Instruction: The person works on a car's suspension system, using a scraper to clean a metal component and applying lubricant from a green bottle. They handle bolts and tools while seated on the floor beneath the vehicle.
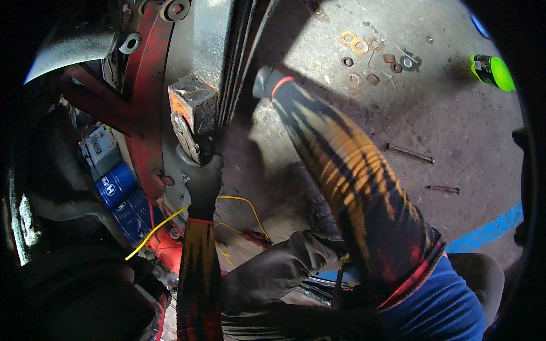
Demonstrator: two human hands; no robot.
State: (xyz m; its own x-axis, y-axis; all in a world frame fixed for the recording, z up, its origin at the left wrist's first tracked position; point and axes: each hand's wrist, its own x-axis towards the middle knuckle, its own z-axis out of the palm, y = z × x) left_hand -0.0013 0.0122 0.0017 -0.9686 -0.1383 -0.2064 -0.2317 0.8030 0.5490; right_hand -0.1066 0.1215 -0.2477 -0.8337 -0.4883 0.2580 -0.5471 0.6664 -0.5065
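My left hand [201, 181], in a dark glove, grips silver locking pliers [186, 135] at their lower end. Their jaws are against a grimy block [193, 103] with an orange face, on the lower part of a metal beam [208, 40]. My right hand [264, 83], also gloved, is raised to the right of the block, near several dark hoses or cables [239, 59]. It is small and blurred in this view, and its fingers are mostly hidden behind the wrist, so I cannot see what it holds, if anything.
Red framework [148, 85] stands at left, with blue drums [115, 183], a grey container [102, 150] and a yellow hose [153, 231] below. On the concrete floor [364, 108] lie washers and nuts [358, 45], two long bolts [409, 153], and a green bottle [492, 73].
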